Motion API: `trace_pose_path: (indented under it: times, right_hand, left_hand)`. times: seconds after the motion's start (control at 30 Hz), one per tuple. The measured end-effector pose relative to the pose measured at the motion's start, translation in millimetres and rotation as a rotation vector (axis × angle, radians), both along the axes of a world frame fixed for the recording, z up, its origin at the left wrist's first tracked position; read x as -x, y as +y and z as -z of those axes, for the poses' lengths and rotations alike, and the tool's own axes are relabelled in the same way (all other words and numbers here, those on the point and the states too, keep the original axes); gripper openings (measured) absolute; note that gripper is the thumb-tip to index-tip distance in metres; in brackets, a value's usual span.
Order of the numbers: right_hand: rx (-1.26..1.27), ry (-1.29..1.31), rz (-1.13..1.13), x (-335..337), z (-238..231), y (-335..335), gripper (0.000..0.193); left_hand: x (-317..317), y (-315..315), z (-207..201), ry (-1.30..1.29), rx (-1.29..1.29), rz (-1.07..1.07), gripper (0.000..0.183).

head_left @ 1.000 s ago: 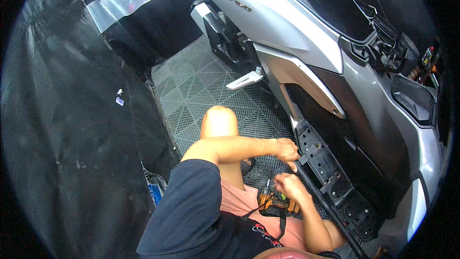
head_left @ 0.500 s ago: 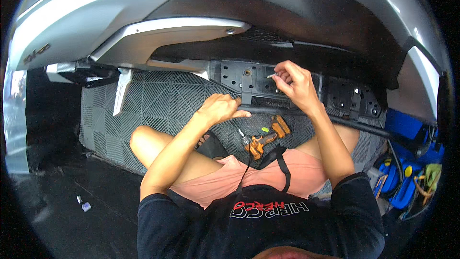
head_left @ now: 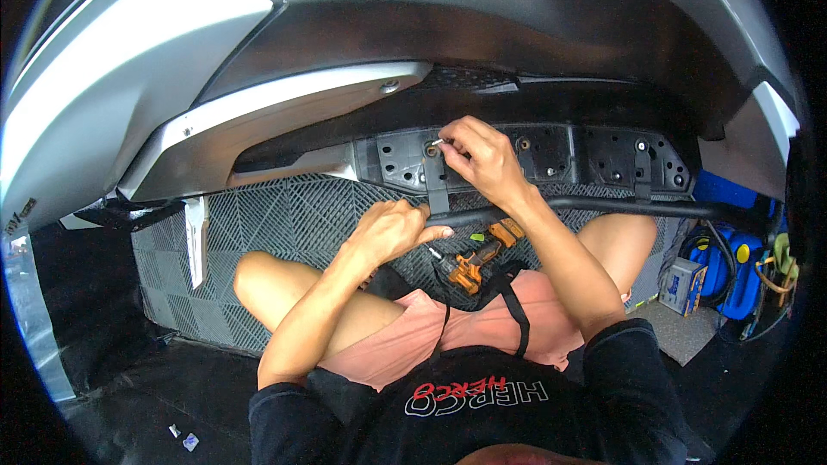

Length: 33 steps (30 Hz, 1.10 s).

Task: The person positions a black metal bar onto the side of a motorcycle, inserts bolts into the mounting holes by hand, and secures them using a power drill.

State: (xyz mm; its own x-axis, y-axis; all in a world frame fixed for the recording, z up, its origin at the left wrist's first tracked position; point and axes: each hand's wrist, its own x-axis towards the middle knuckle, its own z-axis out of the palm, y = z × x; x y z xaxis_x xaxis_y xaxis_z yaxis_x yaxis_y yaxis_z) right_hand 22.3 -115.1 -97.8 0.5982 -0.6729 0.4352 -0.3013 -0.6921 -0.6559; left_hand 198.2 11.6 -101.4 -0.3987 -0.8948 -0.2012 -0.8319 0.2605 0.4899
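Observation:
A long black tube (head_left: 586, 204) runs along the underside of the silver vehicle. My left hand (head_left: 388, 232) is closed around its left end, thumb lying along it. A flat black bracket (head_left: 438, 189) rises from the tube against a black plate with holes (head_left: 546, 139). Between the thumb and fingers of my right hand (head_left: 482, 158) is a small metal bolt (head_left: 437, 143), at the hole near the bracket's top. Whether the bolt has entered the hole I cannot tell. A second bracket (head_left: 643, 174) stands farther right on the tube, with a bolt head at its top.
An orange cordless driver (head_left: 469, 272) lies on the grey grid mat (head_left: 258, 228) between my legs. Silver bodywork (head_left: 284, 116) overhangs the work. At right are a small box (head_left: 683, 286), a blue case (head_left: 739, 280) and pliers (head_left: 780, 267).
My right hand has moved left, bringing the bolt to the left bracket's upper hole. The left hand still holds the tube. The whole view has shifted slightly.

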Motion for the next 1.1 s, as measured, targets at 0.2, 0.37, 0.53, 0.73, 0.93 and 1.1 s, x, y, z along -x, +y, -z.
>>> trace_pose_path:
  times: [0.2,0.37,0.53,0.73,0.93,1.1]
  right_hand:
    - [-0.022,-0.087,0.14,11,-1,5,0.016]
    - [-0.009,-0.138,0.147,18,12,19,0.016]
    - [-0.002,-0.153,0.178,19,21,25,0.015]
    - [0.021,-0.18,0.165,24,31,32,0.014]
    - [-0.006,-0.199,0.105,25,31,44,0.016]
    - [-0.038,-0.216,0.34,59,24,35,0.016]
  left_hand:
    - [2,-5,-1,0.029,-0.061,-0.028,0.067]
    - [1,-11,-5,0.012,-0.155,-0.04,0.063]
    - [0,-18,-5,0.027,-0.193,-0.078,0.058]
    - [3,-21,-7,0.044,-0.211,-0.096,0.056]
    - [4,-20,1,0.043,-0.255,-0.085,0.054]
    - [6,-20,0,0.039,-0.264,-0.111,0.055]
